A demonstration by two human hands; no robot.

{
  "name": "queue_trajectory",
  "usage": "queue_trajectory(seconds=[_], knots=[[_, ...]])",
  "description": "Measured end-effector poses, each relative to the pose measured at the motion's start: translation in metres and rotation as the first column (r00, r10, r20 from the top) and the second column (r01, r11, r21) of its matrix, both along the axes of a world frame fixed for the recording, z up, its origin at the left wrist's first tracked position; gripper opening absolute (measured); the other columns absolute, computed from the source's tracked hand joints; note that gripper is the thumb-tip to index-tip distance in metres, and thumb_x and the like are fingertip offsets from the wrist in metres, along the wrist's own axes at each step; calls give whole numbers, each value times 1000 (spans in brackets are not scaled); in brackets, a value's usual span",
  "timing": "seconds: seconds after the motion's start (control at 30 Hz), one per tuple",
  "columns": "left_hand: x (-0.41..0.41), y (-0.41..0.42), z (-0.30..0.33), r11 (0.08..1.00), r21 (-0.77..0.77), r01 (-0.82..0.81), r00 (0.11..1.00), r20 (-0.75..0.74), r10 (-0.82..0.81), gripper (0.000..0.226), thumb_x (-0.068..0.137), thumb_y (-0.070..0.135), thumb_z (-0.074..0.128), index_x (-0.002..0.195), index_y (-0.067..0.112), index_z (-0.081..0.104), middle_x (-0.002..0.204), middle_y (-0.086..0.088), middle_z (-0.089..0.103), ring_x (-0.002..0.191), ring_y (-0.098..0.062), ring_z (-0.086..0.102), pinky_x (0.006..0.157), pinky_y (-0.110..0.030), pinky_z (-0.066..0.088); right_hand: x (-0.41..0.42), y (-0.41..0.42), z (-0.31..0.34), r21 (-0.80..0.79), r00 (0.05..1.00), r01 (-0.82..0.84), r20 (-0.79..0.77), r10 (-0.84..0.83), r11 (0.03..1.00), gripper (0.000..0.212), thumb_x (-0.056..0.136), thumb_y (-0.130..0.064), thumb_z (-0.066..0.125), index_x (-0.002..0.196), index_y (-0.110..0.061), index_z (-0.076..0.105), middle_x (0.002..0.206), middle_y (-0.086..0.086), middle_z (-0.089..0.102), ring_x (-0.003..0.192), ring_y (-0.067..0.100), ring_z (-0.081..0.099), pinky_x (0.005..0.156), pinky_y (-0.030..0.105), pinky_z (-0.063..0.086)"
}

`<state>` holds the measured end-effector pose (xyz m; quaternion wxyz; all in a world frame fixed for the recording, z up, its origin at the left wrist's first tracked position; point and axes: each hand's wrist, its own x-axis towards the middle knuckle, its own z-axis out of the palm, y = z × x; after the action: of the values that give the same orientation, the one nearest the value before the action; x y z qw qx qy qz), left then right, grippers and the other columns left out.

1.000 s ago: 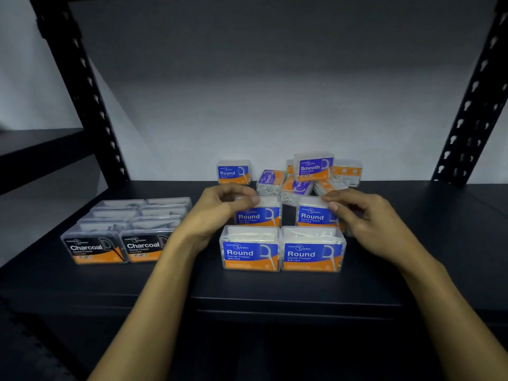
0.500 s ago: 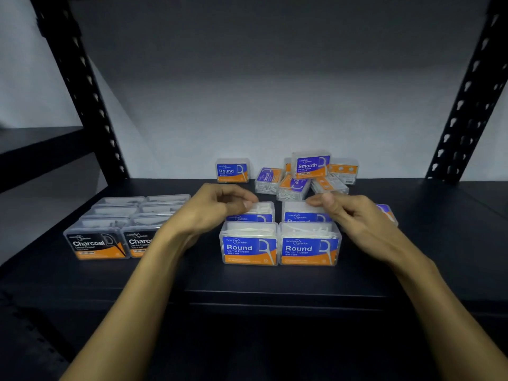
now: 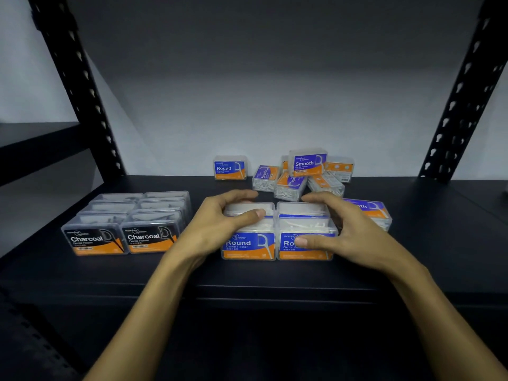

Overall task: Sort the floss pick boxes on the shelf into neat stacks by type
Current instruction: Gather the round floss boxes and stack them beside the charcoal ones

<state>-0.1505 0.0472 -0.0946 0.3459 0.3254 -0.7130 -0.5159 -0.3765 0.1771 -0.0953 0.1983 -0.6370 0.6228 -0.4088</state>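
Blue-and-orange Round floss boxes [image 3: 248,246] stand in a two-by-two block near the shelf's front. My left hand [image 3: 220,224] clasps the block's left side, thumb on top and fingers round the back left box [image 3: 248,209]. My right hand [image 3: 349,229] clasps the right side, thumb across the front right Round box [image 3: 305,253] label. Black Charcoal boxes [image 3: 123,224] sit in two neat rows at the left. A jumbled pile of Smooth boxes [image 3: 305,171] lies behind, a lone Round box [image 3: 229,168] to its left. One Smooth box [image 3: 371,211] lies behind my right hand.
The dark shelf board [image 3: 426,257] runs wide to the right and front. Perforated black uprights stand at the back left [image 3: 79,100] and back right [image 3: 461,105]. A lower dark shelf [image 3: 33,144] shows at the far left. A pale wall closes the back.
The two rear Round boxes have been drawn forward tight against the front pair. Both hands have come down to clasp the block's sides; the right thumb now covers the front right label.
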Motion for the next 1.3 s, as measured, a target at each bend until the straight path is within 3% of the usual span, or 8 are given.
queue_trajectory(seconds=[0.1,0.3,0.5,0.63,0.77,0.97,1.13,1.3], knots=[[1,2,2,997,73,16,999,32,-18,31,83,26,78,113,26,73,102,3,78,89,-14,76,75,-28,61,-2,-1,-2,7,1000,9,-11,-9,1000,94,59,-58,82,142,-37,45,129,-25,55,113,-3,60,94,28,56],[-2,9,-5,971,237,14,992,-123,16,29,84,18,78,112,18,72,100,-10,78,86,-24,76,80,-38,62,-2,-5,-7,17,999,-37,35,36,999,69,64,-51,86,123,-36,54,119,-16,62,110,4,64,90,33,58],[-5,13,-8,953,301,-45,971,-210,112,30,83,15,79,111,15,71,98,-12,78,84,-26,76,73,-37,62,-1,-5,-7,27,996,-45,73,43,999,65,64,-42,87,119,-32,54,113,-12,64,104,5,66,87,29,58],[-7,15,-9,958,272,-94,963,-218,157,26,81,14,81,106,13,73,96,-13,78,83,-26,76,74,-38,62,-1,-6,-7,41,993,-58,101,53,997,64,66,-40,87,119,-32,54,112,-12,66,103,5,67,83,28,59],[-4,11,-6,978,162,-134,981,-116,154,25,79,21,83,103,16,75,94,-7,78,82,-22,77,75,-39,63,-2,-5,-6,48,993,-59,103,53,997,66,64,-42,87,122,-36,55,110,-19,67,104,1,67,83,24,58],[-3,11,-9,970,-77,-229,973,-20,228,18,79,35,83,96,31,80,96,9,77,85,-8,75,76,-31,62,-6,-8,-10,26,999,-35,34,34,999,78,56,-68,83,125,-46,53,127,-17,58,114,4,61,94,34,56],[-4,10,-10,960,-117,-253,967,-1,255,19,76,39,84,95,34,80,97,10,77,88,-7,74,81,-34,62,-6,-8,-10,23,998,-47,31,47,999,79,56,-69,82,126,-45,54,125,-17,60,112,2,62,94,34,56],[-2,13,-7,930,-255,-265,956,57,289,23,79,41,81,100,33,80,111,16,74,102,-3,68,87,-29,58,-6,-8,-10,35,999,-39,14,38,999,80,55,-71,81,126,-47,52,124,-19,60,111,-1,62,93,32,57]])
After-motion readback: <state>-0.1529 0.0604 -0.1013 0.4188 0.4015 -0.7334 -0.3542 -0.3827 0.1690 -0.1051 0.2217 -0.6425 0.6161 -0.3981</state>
